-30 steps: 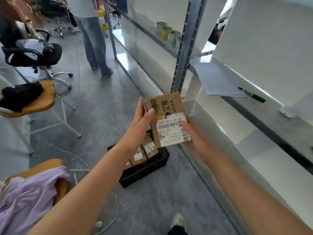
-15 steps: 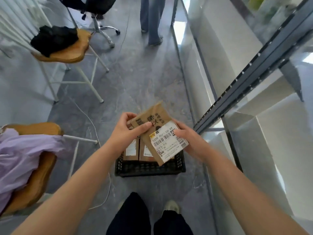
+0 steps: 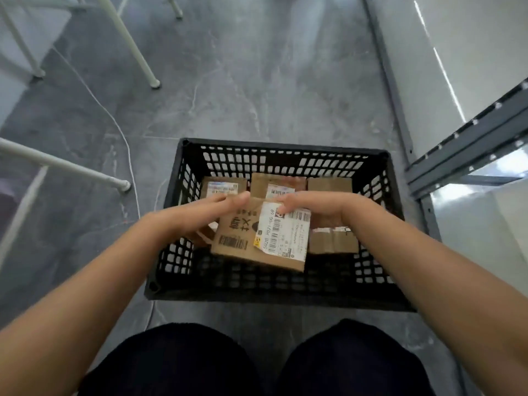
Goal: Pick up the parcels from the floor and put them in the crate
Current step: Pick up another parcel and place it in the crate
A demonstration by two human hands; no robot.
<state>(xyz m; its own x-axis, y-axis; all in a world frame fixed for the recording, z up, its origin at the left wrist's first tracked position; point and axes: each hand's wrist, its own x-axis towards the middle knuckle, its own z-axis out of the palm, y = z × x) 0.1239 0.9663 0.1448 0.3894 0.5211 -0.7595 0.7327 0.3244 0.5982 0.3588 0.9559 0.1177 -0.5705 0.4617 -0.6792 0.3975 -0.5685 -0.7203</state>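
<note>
Dark-trousered knees (image 3: pixel 177 361) frame the near edge. Beyond them the left hand (image 3: pixel 211 215) and right hand (image 3: pixel 314 205) both hold the flat brown cardboard parcel with a white shipping label (image 3: pixel 243 238), fingers curled over its far edge. A moment ago it was held high above the black perforated plastic crate (image 3: pixel 285 148). Now it hangs tilted within the rim, over the brown parcels already packed (image 3: pixel 333 241). Release appears imminent. Grey marbled floor (image 3: pixel 257 81) lies beyond.

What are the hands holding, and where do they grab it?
The labelled brown parcel, above the crate. The left hand grips its far left corner; the right hand pinches its far edge at the label.
</note>
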